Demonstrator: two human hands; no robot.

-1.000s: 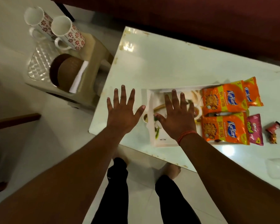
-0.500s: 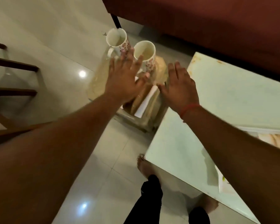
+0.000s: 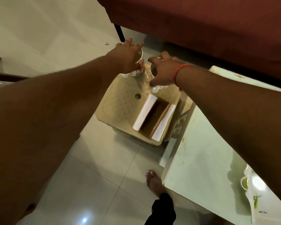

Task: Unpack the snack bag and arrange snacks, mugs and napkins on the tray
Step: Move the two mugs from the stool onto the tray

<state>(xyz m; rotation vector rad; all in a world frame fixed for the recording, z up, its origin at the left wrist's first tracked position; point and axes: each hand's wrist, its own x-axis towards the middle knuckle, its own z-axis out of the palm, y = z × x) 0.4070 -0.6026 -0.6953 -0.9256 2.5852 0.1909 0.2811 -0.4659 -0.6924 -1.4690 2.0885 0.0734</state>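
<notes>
Two white mugs with red flower prints stand at the far end of a beige plastic stool [image 3: 120,109]. My left hand [image 3: 128,56] wraps over the rim of the left mug [image 3: 139,70]. Over the top of the right mug [image 3: 160,87], my right hand [image 3: 164,69] curls with thumb and fingers around its rim. White napkins [image 3: 143,113] sit in a brown holder [image 3: 154,118] on the stool's near side. A corner of the white tray [image 3: 254,207] shows on the table [image 3: 201,159] at the lower right. No snacks are in view.
A dark red sofa [image 3: 201,26] runs along the back, its black leg just behind the mugs. The stool stands close against the table's left edge. My bare foot [image 3: 154,182] is on the tiled floor below. Wooden furniture rails show at the far left.
My view has swung left from the table to the stool. Both hands went from hovering open near the mugs to closing over them, left on the left mug, right on the right.
</notes>
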